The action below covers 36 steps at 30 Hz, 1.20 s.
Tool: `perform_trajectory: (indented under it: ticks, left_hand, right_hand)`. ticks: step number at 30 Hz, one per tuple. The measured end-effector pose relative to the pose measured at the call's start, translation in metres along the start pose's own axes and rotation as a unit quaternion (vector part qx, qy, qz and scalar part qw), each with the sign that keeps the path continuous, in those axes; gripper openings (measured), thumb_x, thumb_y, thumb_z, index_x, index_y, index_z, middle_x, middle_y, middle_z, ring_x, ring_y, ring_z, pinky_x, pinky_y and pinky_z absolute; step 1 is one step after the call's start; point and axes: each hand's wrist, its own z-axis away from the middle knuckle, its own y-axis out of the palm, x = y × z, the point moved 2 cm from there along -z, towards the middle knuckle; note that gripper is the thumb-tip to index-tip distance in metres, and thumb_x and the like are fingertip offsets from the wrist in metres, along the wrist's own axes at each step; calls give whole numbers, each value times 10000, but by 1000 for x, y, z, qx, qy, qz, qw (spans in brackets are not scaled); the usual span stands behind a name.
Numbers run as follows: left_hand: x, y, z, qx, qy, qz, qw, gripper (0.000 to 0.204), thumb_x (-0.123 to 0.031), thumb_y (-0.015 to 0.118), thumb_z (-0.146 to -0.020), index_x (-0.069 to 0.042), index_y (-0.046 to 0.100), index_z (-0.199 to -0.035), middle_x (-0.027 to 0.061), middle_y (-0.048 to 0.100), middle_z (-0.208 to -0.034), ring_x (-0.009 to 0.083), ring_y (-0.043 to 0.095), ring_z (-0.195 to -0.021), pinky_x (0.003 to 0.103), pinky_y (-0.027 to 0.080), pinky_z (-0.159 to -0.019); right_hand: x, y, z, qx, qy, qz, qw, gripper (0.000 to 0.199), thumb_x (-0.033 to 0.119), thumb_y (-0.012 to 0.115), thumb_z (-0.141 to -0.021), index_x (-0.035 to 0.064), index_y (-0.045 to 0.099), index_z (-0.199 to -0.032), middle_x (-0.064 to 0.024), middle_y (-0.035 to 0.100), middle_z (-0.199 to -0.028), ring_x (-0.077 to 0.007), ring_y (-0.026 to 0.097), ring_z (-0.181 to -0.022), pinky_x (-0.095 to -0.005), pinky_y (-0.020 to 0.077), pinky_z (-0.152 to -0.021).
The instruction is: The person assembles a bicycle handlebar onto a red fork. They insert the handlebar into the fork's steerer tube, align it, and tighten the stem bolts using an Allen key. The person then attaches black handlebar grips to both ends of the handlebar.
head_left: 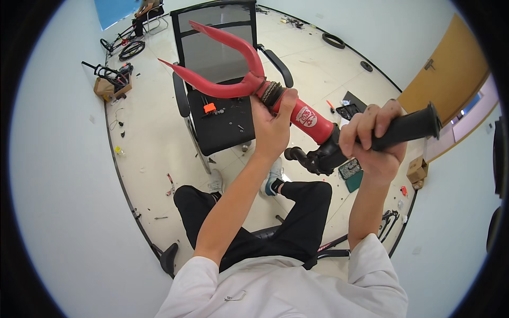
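Note:
I hold up a red bicycle fork (228,87) joined to a short red head tube (313,122), with its two blades pointing to the far left. My left hand (273,119) is closed around the assembly by the dark headset rings (272,94), the thumb over the tube and the other fingers mostly hidden behind. A black handlebar (333,156) is fixed at the tube's other end. My right hand (374,138) wraps its fingers round the black rubber grip (408,127) on the bar's right side.
Ahead stands a black office chair (222,111), an orange item (210,108) and small metal parts on its seat. A cardboard box of parts (112,87) is by the left wall. Tyres (333,41) and tools lie about the floor. A person (146,16) sits far back left.

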Motion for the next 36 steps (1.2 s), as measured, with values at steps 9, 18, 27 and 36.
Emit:
perform_trajectory:
  ticks: [9,18,27,36]
  left_hand:
    - [-6,44,-9,13,-12,13,1000,380,-180,712,-903,-23,437,-1113,53,571,-883,133,656,-780,276,556,-678]
    - [-31,71,25,-32,-21,-47,998,299,-185,733,-881,-34,509,-1010,-2,532,-831,59,520,-698,222,457,-646]
    - [16,5,55,-55,-95,-67,992,346,-201,725,-892,-36,486,-1080,19,546,-884,74,561,-746,240,498,-674]
    - [67,-68,90,-78,-133,-129,979,348,-176,720,-896,-33,490,-1116,43,587,-952,96,578,-815,258,503,-746]
  right_hand:
    - [25,3,-14,-92,-122,55,987,415,-208,555,-703,47,394,-989,-114,463,-779,-291,617,-599,-305,478,-338]
    - [58,11,-9,-147,-163,8,976,405,-186,431,-632,21,361,-973,-116,400,-785,-255,584,-580,-255,427,-261]
    - [-23,-41,40,-286,-33,-254,923,321,-173,404,-730,24,379,-983,-76,388,-845,-142,472,-651,-183,361,-275]
    - [-131,-89,122,-481,112,-478,727,292,-149,415,-748,24,423,-982,-72,453,-816,-115,453,-677,-163,371,-370]
